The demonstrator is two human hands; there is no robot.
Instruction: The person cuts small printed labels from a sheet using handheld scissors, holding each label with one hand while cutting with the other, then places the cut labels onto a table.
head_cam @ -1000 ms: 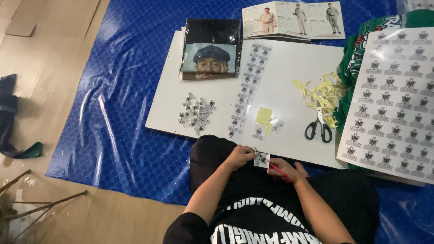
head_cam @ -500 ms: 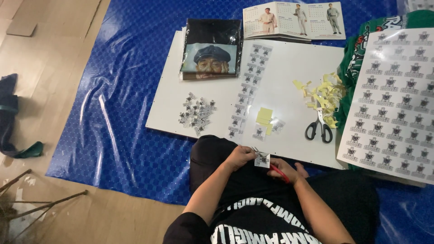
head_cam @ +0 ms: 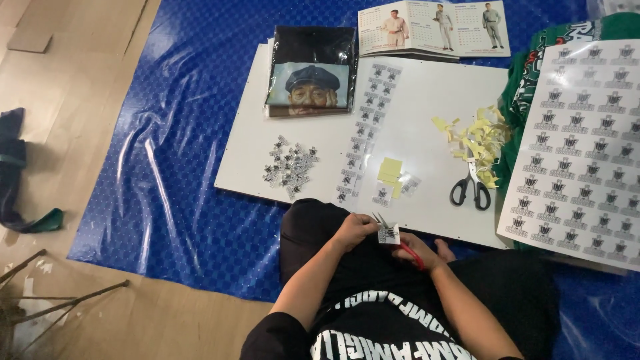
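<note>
Wooden flooring (head_cam: 80, 87) at the left of the frame is covered by a blue plastic sheet (head_cam: 180, 167), on which a white board (head_cam: 427, 113) is laid at centre. A large sticker sheet (head_cam: 587, 147) is spread at the right edge, and a black printed garment (head_cam: 310, 70) is seen at the board's upper left. Black-handled scissors (head_cam: 471, 187) are placed beside yellow paper scraps (head_cam: 477, 137); a heap of cut stickers (head_cam: 290, 167) lies left of centre. At lower centre, a small sticker piece (head_cam: 389, 234) is pinched by the left hand (head_cam: 355, 231), while red-handled scissors (head_cam: 400, 241) are held in the closed grip of the right hand (head_cam: 420, 252).
</note>
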